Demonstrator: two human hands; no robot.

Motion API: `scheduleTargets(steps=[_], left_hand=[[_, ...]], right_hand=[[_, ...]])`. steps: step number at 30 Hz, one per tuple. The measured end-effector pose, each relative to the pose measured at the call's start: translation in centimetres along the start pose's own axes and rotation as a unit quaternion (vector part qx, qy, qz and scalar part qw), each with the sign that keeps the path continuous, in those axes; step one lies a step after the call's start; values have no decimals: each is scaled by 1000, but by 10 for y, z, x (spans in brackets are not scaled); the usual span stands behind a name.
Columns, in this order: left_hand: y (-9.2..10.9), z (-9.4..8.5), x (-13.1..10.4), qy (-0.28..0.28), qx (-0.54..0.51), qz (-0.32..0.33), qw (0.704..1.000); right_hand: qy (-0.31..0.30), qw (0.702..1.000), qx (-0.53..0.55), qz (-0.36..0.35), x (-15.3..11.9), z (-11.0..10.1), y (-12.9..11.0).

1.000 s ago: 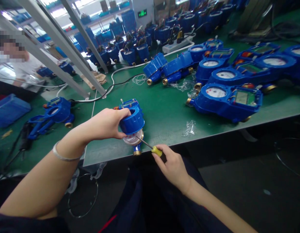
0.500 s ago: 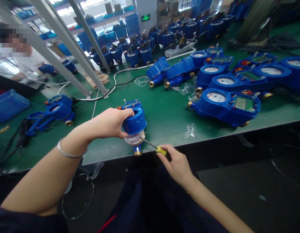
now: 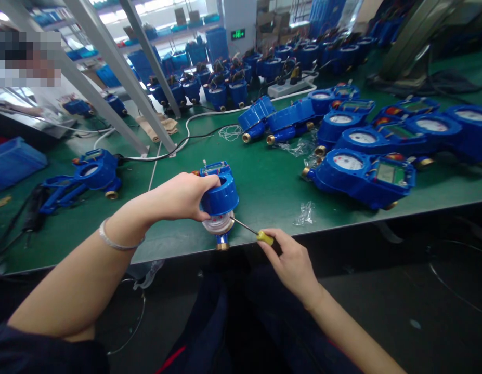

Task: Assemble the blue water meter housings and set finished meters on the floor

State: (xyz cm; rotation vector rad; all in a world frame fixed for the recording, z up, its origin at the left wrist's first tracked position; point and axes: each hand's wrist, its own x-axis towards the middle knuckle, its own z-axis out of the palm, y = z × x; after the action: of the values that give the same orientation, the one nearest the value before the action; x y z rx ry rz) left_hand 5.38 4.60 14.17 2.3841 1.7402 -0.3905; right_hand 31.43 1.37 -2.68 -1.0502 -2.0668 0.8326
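Observation:
My left hand (image 3: pixel 186 196) grips a blue ring-shaped housing (image 3: pixel 222 196), thumb at its opening, tilted above a water meter body. Under the housing shows the meter's clear round dial part (image 3: pixel 218 223), with a blue pipe end and brass fitting (image 3: pixel 222 243) pointing at the table's front edge. In my right hand (image 3: pixel 289 262) is a screwdriver with a yellow handle (image 3: pixel 265 238). Its thin metal shaft points left, and the tip is at the right side of the dial part, by the housing's lower rim.
Several blue meters (image 3: pixel 365 174) lie on the green table (image 3: pixel 264 182) at the right, and more stand at the back. Another blue housing (image 3: pixel 95 171), a blue bin (image 3: pixel 16 162) and metal posts are at the left. A person (image 3: pixel 38 67) is at the far left.
The screwdriver and my right hand have shifted slightly right, the tip now at the dial part's right edge. The whole view has also moved a little. My left hand keeps its hold.

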Motion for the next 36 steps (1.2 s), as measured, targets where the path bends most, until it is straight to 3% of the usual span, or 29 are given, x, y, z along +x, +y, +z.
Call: scheduleTargets(steps=[10,14,16,20,22,28,32,36], left_hand=[[1,0,0,-4,8,-8,1000],[2,-1,0,-3,5,-5,1000],[3,-2,0,-6,6,-8,1000],[4,-4,1,-11,1,-4,1000],[4,-4,1,-10,3,-2,1000],[3,-4,2,-10,-2,-5,1000],[2,-3,3,-9,-3,-2,1000],[2,0,6,4,-8,5,1000]], right_hand=[[-40,995,89,4,11,-2,-12],[48,979,190,63,11,-14,-13],[64,985,154,52,9,-21,-11],[-43,999,25,-12,1,-23,-7],[-60,998,-13,-26,0,-17,-7],[-9,993,-40,-109,12,-1,-21],[38,984,-75,-155,16,-4,-30],[66,981,-78,-167,9,-11,-23]])
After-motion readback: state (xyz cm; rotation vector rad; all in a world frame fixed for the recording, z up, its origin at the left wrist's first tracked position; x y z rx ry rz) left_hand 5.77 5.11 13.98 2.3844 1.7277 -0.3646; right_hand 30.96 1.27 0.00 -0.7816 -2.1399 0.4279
